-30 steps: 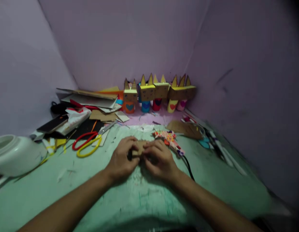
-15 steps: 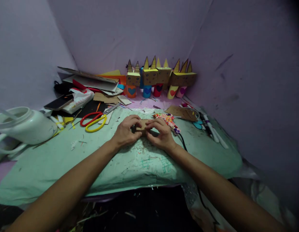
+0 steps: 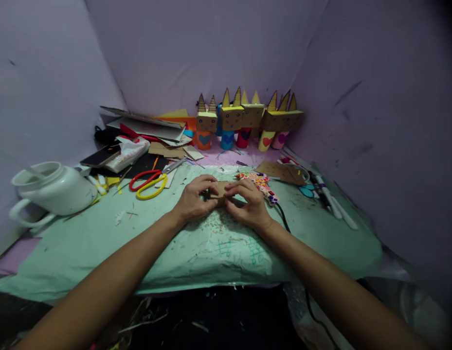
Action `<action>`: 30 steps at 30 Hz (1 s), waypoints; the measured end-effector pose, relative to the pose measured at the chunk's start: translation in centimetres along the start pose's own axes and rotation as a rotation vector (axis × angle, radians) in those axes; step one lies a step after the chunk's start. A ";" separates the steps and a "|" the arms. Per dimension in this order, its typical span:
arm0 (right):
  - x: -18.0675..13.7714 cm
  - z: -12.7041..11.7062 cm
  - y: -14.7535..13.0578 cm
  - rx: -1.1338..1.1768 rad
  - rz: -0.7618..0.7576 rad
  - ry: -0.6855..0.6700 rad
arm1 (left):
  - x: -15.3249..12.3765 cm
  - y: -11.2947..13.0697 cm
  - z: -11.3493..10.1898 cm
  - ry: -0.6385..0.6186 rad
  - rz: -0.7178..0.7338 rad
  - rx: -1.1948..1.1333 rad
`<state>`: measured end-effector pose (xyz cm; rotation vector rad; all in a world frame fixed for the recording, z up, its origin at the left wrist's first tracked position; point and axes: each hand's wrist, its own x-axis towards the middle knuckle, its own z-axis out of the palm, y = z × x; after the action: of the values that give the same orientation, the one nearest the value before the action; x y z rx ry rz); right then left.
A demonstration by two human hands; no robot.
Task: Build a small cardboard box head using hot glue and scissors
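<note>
A small brown cardboard piece [image 3: 220, 190], which looks like a little box, is held low over the green-covered table [image 3: 167, 253]. My left hand [image 3: 196, 198] grips its left end, thumb in front and fingers over the top. At the other end my right hand [image 3: 249, 203] pinches it between thumb and fingers. Parts of the piece are hidden behind my fingers. Just past my right hand lies a glue gun in a flower pattern [image 3: 260, 184], its black cord running toward me. Crumbs of scrap dot the cover below the piece.
Scissors with red and yellow handles [image 3: 152, 187] lie left of my hands, near a white pitcher [image 3: 61, 189]. Cardboard sheets [image 3: 149, 127] pile up behind them. Horned cardboard figures [image 3: 232, 121] stand along the back wall. Markers [image 3: 330, 197] and a cardboard scrap [image 3: 280, 171] are at right.
The view has shifted slightly, so everything sits a little further right. Both hands keep hold of the cardboard piece, and more of its top face shows now.
</note>
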<state>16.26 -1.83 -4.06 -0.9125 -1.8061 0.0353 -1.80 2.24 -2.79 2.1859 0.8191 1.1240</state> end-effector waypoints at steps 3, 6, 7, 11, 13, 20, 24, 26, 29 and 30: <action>0.1 -0.1 -0.1 -0.005 0.012 -0.011 | 0.0 0.3 0.0 -0.003 0.008 0.015; 0.2 -0.1 -0.3 -0.005 0.010 -0.004 | 0.0 0.5 0.0 -0.009 -0.006 0.043; 0.2 -0.1 -0.3 -0.001 0.015 0.001 | 0.1 0.5 0.0 -0.011 -0.007 0.050; 0.2 0.1 -0.2 0.022 0.044 0.020 | 0.1 0.5 0.0 0.006 -0.007 0.041; 0.2 0.1 -0.1 0.030 0.045 0.023 | 0.2 0.4 0.1 0.016 -0.011 0.030; 0.2 0.1 -0.1 0.028 0.032 0.025 | 0.2 0.5 0.1 0.031 -0.014 0.009; 0.1 0.1 0.0 0.023 0.021 0.023 | 0.1 0.5 0.1 0.049 -0.007 0.001; 0.1 0.2 0.0 0.028 0.019 0.023 | 0.1 0.4 0.1 0.049 -0.002 0.003; 0.2 0.2 0.1 0.038 0.018 0.026 | 0.1 0.3 0.1 0.043 -0.010 0.013; 0.2 0.2 0.0 0.040 0.018 0.026 | 0.1 0.3 0.1 0.042 -0.013 0.017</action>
<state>16.12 -1.62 -4.02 -0.8968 -1.7676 0.0705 -1.57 2.05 -2.59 2.1745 0.8634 1.1642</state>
